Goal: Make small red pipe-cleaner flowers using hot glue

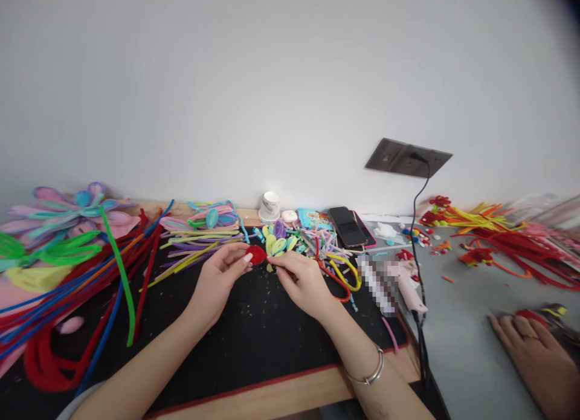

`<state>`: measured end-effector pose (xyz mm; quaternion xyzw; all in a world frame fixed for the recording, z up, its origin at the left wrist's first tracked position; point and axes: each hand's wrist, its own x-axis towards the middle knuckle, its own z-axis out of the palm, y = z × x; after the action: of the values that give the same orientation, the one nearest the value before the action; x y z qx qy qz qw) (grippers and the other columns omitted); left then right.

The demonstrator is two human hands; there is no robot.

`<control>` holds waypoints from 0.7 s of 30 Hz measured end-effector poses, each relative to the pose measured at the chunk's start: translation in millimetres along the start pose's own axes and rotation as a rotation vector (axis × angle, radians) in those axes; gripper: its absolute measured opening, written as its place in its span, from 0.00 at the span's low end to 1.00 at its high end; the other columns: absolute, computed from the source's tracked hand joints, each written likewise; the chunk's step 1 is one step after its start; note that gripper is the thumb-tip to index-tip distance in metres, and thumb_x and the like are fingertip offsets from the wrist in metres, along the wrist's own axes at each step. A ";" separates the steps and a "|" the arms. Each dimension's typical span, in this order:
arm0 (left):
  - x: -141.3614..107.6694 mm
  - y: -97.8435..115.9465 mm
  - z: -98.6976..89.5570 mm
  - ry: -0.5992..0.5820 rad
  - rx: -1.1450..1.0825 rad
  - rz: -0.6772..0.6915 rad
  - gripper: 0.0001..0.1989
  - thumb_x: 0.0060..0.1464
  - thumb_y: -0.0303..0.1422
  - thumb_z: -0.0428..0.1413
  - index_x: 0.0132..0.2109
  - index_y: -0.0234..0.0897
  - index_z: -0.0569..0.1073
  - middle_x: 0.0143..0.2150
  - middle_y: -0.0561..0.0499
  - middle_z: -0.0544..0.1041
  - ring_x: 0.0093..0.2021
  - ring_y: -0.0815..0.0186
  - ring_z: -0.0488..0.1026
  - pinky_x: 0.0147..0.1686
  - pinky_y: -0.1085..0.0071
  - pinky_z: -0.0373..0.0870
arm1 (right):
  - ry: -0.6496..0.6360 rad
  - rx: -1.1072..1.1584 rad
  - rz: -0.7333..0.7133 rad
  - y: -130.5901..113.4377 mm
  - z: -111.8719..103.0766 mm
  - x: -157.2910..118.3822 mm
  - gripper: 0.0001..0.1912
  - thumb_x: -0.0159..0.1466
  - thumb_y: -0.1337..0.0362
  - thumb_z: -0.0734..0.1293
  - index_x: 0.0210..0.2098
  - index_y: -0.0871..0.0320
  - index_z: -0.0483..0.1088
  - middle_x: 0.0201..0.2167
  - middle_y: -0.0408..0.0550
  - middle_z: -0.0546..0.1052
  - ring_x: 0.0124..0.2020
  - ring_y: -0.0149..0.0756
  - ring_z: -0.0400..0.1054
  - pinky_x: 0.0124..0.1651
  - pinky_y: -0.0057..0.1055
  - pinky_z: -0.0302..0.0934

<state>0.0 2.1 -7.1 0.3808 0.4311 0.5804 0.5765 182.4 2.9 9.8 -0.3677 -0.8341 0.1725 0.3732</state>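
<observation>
Between my two hands is a small red coil of pipe cleaner [256,255], held over the black mat [272,347]. My left hand [226,269] pinches the coil's left side between thumb and fingers. My right hand [296,278] is closed at the coil's right side, on what looks like the same pipe cleaner's end; its fingertips partly hide it. Just behind my hands lie yellow and purple pipe cleaner loops [278,242]. Red-handled scissors [333,278] and a yellow loop [347,272] rest to the right of my right hand.
Long pipe cleaners [90,275] and a pastel flower [77,211] crowd the left. A paper cup [270,206] and a phone [348,228] stand along the wall. A pink glue gun [410,290] trails a cable on the right. Another person's hand [530,347] rests on the grey table.
</observation>
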 end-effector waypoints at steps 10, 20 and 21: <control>2.8 -2.5 -0.4 0.012 -0.012 0.013 0.14 0.44 0.33 0.64 0.40 0.37 0.73 0.35 0.53 0.77 0.34 0.71 0.71 0.37 0.76 0.69 | 0.046 0.009 -0.011 -0.2 3.0 -1.0 0.13 0.64 0.72 0.58 0.44 0.59 0.71 0.36 0.52 0.76 0.36 0.34 0.71 0.40 0.30 0.65; 1.3 0.4 2.7 0.031 -0.022 -0.016 0.16 0.42 0.34 0.65 0.39 0.36 0.73 0.35 0.52 0.77 0.34 0.70 0.72 0.37 0.73 0.70 | 0.074 -0.022 -0.006 -2.9 8.8 -1.5 0.09 0.63 0.71 0.60 0.38 0.59 0.72 0.31 0.50 0.77 0.31 0.33 0.72 0.35 0.27 0.65; 1.1 0.6 2.6 0.031 -0.022 -0.020 0.16 0.42 0.34 0.65 0.39 0.36 0.73 0.35 0.52 0.77 0.34 0.70 0.72 0.37 0.73 0.70 | 0.073 -0.023 -0.007 -3.2 9.0 -1.6 0.09 0.63 0.71 0.60 0.38 0.60 0.72 0.31 0.50 0.77 0.31 0.33 0.72 0.35 0.27 0.65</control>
<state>2.1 3.4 -5.7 0.3611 0.4373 0.5851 0.5796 174.8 -0.6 4.9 -0.3750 -0.8231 0.1480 0.3999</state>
